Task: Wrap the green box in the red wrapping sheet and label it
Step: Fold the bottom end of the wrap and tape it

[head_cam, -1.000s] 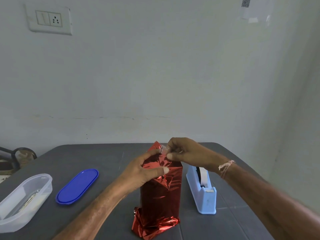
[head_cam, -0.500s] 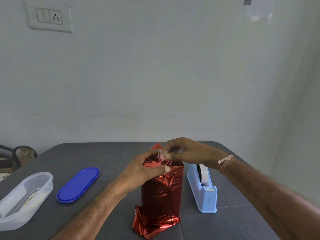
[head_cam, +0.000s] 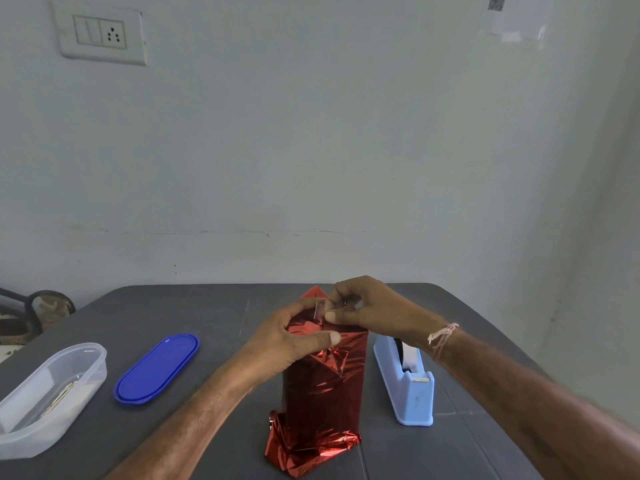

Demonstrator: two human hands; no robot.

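The box stands upright on the dark table [head_cam: 194, 306], fully covered by the shiny red wrapping sheet [head_cam: 323, 393]; no green shows. Loose crumpled foil bunches at its base, and a pointed flap sticks up at the top rear. My left hand [head_cam: 294, 337] grips the top of the wrapped box, thumb across the front fold. My right hand [head_cam: 367, 310] pinches a small clear piece of tape [head_cam: 319, 309] at the top edge, right against my left fingers.
A light blue tape dispenser [head_cam: 405, 382] stands just right of the box. A blue oval lid [head_cam: 157, 367] lies to the left, and a clear plastic container [head_cam: 45, 393] sits at the left edge. The wall rises behind the table.
My hands have stayed at the box top; the right thumb and fingers have shifted slightly down onto the tape at the fold. The box has not moved.
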